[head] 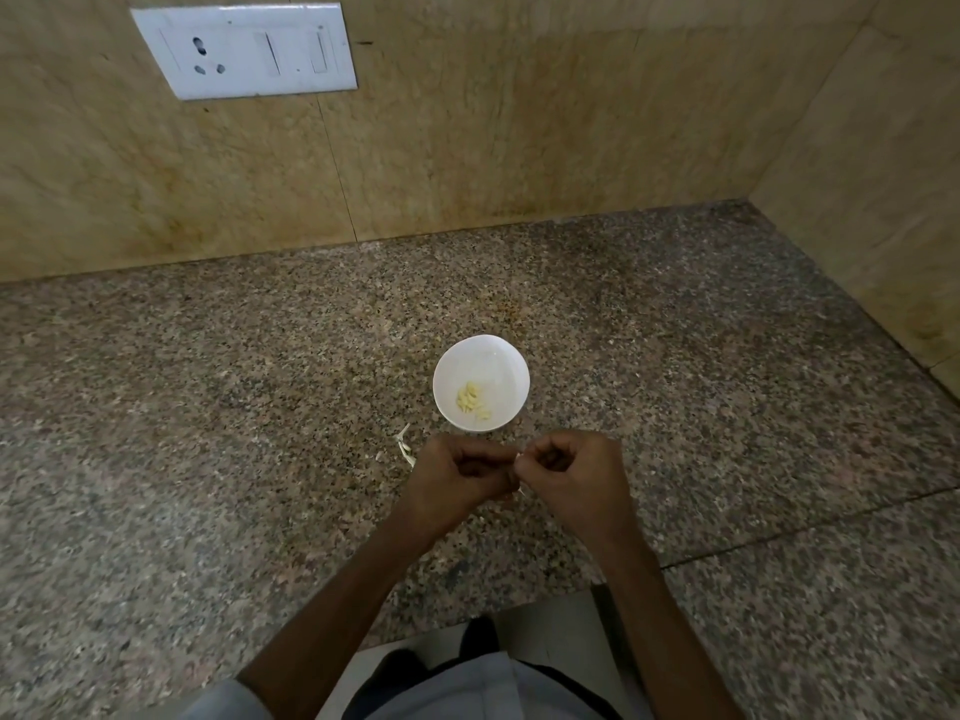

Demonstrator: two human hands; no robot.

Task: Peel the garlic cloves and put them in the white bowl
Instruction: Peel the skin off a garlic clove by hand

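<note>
A small white bowl (481, 356) stands on the speckled granite counter, with several pale yellow peeled garlic cloves (471, 399) in its near half. Just in front of it my left hand (457, 478) and my right hand (576, 472) meet fingertip to fingertip, fingers curled. Together they pinch a small garlic clove (518, 458), of which only a pale sliver shows between the fingertips. A bit of white skin hangs below the hands.
Scraps of white garlic skin (404, 445) lie on the counter left of my hands. Tan stone walls close the back and right sides. A white switch and socket plate (244, 49) is on the back wall. The counter's front edge is near my body.
</note>
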